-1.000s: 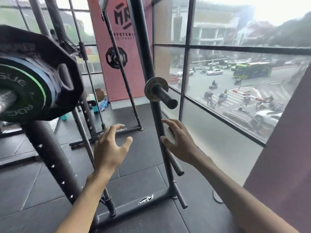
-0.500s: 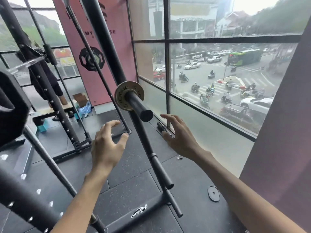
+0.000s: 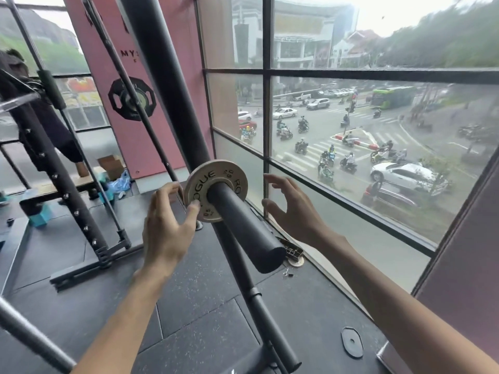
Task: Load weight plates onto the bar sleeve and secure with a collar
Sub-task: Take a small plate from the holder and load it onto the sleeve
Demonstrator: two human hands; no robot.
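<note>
A small pale weight plate (image 3: 203, 182) marked ROGUE sits far back on a thick black sleeve (image 3: 244, 228) that sticks out from a slanted black rack post (image 3: 172, 90) toward me. My left hand (image 3: 164, 228) is at the plate's left rim, thumb on its face and fingers curled behind the edge. My right hand (image 3: 291, 209) hovers just right of the plate with fingers spread, a small gap away from it. No collar is on the sleeve.
A flat black plate (image 3: 351, 342) lies on the rubber floor at lower right. A small metal item (image 3: 293, 252) lies by the window frame (image 3: 267, 117). A black plate (image 3: 131, 98) hangs on a far rack. A person in dark clothes (image 3: 40, 125) stands at left.
The view has closed in on the sleeve. Both hands rose from below it to the plate: the left now pinches its rim, the right has come up beside it.
</note>
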